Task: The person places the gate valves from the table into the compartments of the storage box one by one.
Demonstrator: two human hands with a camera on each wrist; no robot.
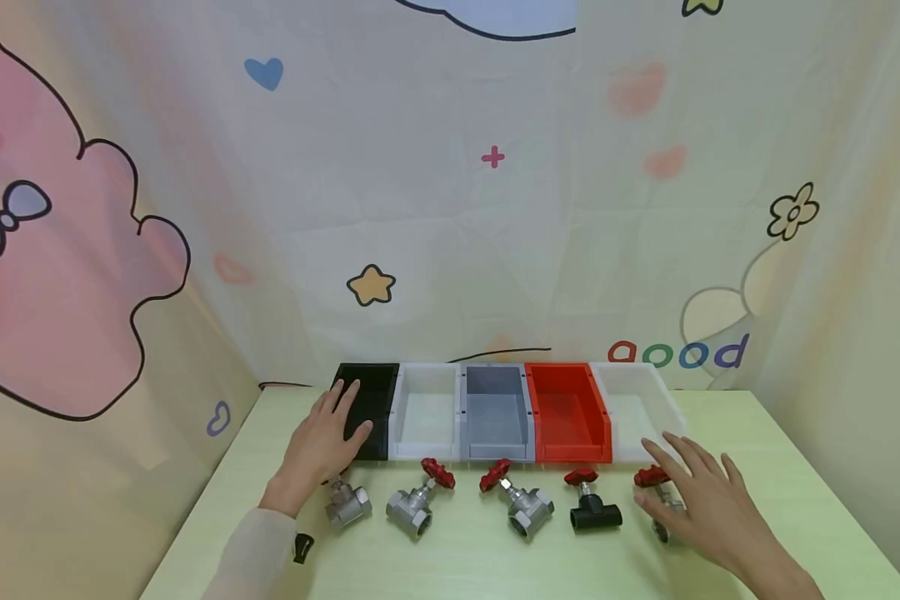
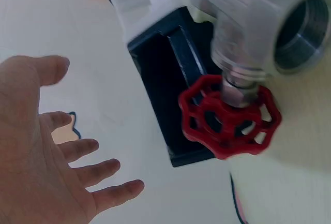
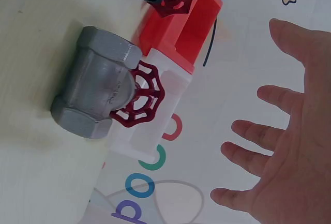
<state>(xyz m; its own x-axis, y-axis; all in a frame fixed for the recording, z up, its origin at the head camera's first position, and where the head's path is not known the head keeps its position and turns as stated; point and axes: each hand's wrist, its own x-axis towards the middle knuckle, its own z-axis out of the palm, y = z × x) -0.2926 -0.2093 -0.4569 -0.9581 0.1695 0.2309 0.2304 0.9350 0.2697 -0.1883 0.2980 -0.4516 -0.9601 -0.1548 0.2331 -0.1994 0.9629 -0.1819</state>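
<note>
Valves (image 1: 529, 510) on table (image 1: 487, 571), bins (image 1: 497, 417) behind

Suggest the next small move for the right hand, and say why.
Probably lower the right hand and curl its fingers round the rightmost valve. The hand is open and holds nothing; it partly covers that valve in the head view, and the valve lies on the table before the right-hand white bin.

Near your left hand (image 1: 321, 447), a grey metal valve (image 1: 347, 506) lies on the table (image 1: 420, 575), its red handwheel (image 2: 223, 125) toward the black bin (image 1: 380, 444); near your right hand (image 1: 712, 508), another grey valve (image 3: 93, 83), wheel toward the rightmost white bin (image 1: 628, 451)
</note>
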